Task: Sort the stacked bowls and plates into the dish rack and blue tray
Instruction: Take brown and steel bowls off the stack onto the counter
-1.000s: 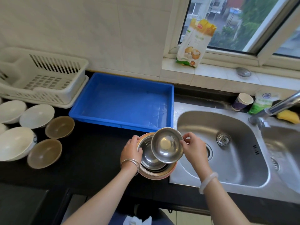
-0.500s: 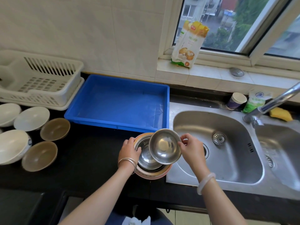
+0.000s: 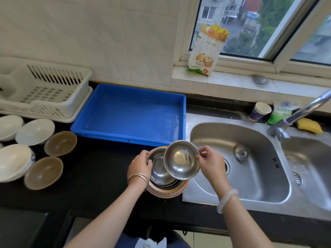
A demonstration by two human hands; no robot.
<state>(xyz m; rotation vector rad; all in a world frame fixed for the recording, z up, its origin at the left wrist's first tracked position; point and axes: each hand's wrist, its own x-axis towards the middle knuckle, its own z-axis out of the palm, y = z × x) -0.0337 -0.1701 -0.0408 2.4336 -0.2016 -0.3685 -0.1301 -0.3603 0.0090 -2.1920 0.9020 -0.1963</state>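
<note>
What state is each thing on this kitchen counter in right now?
steel dish: lifted, tilted, rim pinched by the right hand.
stack: steel bowls nested in an orange bowl, rim gripped by the left hand.
blue tray: empty.
dish rack: nothing visible inside.
brown bowls: upright, unstacked.
white bowls: upright.
paper cup: upright.

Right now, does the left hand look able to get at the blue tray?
Probably yes: the blue tray sits just beyond the left hand with bare counter between, though that hand holds the stack of bowls.
</note>
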